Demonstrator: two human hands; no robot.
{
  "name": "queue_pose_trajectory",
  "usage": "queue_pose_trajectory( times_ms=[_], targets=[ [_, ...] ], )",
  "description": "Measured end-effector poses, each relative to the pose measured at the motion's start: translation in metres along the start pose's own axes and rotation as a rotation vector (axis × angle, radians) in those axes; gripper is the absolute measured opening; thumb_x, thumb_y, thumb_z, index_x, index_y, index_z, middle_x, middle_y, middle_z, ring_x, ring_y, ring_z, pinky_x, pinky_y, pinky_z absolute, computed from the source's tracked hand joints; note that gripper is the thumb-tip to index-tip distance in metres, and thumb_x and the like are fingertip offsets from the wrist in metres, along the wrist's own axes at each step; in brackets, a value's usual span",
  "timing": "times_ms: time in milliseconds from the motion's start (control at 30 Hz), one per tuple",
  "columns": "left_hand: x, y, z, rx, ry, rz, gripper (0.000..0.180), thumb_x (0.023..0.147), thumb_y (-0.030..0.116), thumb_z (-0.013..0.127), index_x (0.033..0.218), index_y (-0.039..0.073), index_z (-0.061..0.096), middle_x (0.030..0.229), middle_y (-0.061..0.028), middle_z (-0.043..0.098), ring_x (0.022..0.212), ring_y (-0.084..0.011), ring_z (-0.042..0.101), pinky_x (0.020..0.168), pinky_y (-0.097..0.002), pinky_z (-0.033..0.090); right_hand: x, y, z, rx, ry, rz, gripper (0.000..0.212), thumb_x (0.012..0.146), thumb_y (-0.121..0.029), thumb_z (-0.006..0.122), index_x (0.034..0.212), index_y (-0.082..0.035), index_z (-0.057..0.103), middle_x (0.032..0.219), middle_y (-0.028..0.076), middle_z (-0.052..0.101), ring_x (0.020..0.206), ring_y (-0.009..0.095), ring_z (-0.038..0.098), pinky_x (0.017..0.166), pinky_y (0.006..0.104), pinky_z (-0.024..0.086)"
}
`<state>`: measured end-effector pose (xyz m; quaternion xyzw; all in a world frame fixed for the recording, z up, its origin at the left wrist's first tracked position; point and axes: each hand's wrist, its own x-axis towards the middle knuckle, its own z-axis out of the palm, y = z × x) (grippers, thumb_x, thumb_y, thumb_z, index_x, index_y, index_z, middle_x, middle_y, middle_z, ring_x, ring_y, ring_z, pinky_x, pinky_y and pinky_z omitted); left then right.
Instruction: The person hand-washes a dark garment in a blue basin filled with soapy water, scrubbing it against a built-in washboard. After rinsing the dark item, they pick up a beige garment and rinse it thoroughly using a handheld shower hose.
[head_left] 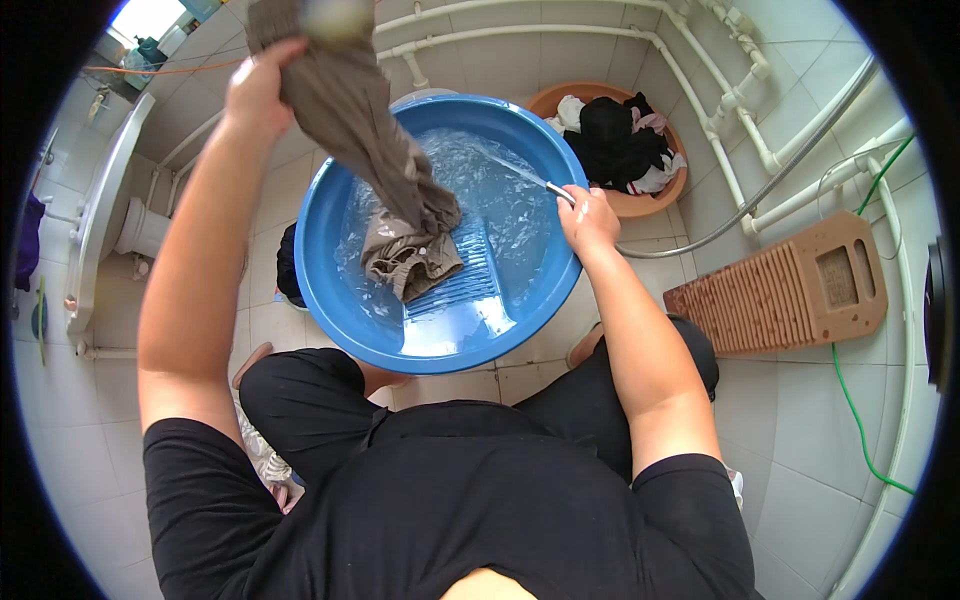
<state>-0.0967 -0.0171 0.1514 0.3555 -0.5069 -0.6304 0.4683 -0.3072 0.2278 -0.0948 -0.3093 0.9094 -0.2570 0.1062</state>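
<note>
My left hand (262, 92) is raised at the upper left, its fingers closed on a pair of grey-brown pants (355, 125). The fabric hangs down into a blue basin (318, 270), its gathered lower end resting on the ribbed washboard part (475, 270) at the near side. At the basin's right rim, my right hand (590, 220) grips a hose (562, 193) close to its metal end. A stream of water runs from it into the basin, where the water (525, 240) is rippled and bubbly.
An orange-brown basin (640, 207) with dark, white and pink clothes stands behind on the right. A brown washboard (780, 288) leans by the right wall. White pipes (540, 30) run along the walls. Dark cloth (288, 265) lies left of the blue basin.
</note>
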Motion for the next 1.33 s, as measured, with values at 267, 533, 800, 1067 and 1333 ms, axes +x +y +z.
queue_pose_trajectory(
  times_ms=[267,533,800,1067,1333],
  targets=[
    [-0.006,-0.159,-0.142,1.004,-0.041,-0.190,0.042,0.068,0.015,0.072,0.105,0.003,0.057,0.092,-0.0135,0.065,0.085,-0.0271,0.063,0.078,-0.0366,0.049,-0.001,-0.005,0.003,0.006,0.007,-0.040,0.027,0.084,-0.030,0.059,0.109,-0.020,0.065,0.112,0.011,0.055,0.095,0.029,0.060,0.083,0.0380,0.048],
    [-0.040,-0.207,-0.083,1.550,-0.591,0.438,0.053,0.074,0.000,0.052,0.126,0.003,0.045,0.131,-0.0181,0.044,0.124,-0.0326,0.041,0.106,-0.0382,0.032,-0.001,-0.003,0.004,-0.010,0.032,-0.037,0.027,0.084,-0.030,0.059,0.108,-0.020,0.065,0.107,0.010,0.056,0.092,0.029,0.060,0.081,0.0385,0.049],
    [-0.007,-0.295,-0.091,1.485,-0.561,0.167,0.080,0.067,0.033,0.074,0.131,-0.001,0.039,0.135,-0.0220,0.040,0.127,-0.0334,0.038,0.104,-0.0366,0.034,-0.001,0.002,0.008,0.071,0.072,-0.084,0.025,0.083,-0.030,0.061,0.106,-0.020,0.066,0.105,0.010,0.057,0.090,0.030,0.060,0.079,0.0393,0.049],
    [0.009,-0.297,-0.137,1.548,-0.547,-0.620,0.084,0.078,0.066,0.052,0.120,-0.007,0.052,0.120,-0.0241,0.055,0.113,-0.0358,0.052,0.097,-0.0383,0.037,0.000,0.000,0.007,0.078,0.068,-0.086,0.026,0.083,-0.029,0.060,0.106,-0.018,0.066,0.104,0.011,0.057,0.090,0.029,0.061,0.078,0.0393,0.049],
    [-0.005,-0.173,-0.135,0.495,-0.689,-0.664,0.056,0.075,0.027,0.072,0.122,0.003,0.053,0.115,-0.0099,0.060,0.104,-0.0210,0.057,0.093,-0.0343,0.042,0.003,0.001,0.006,0.078,0.036,-0.044,0.027,0.081,-0.029,0.063,0.106,-0.018,0.066,0.105,0.011,0.057,0.090,0.029,0.061,0.078,0.0389,0.050]
  ],
)
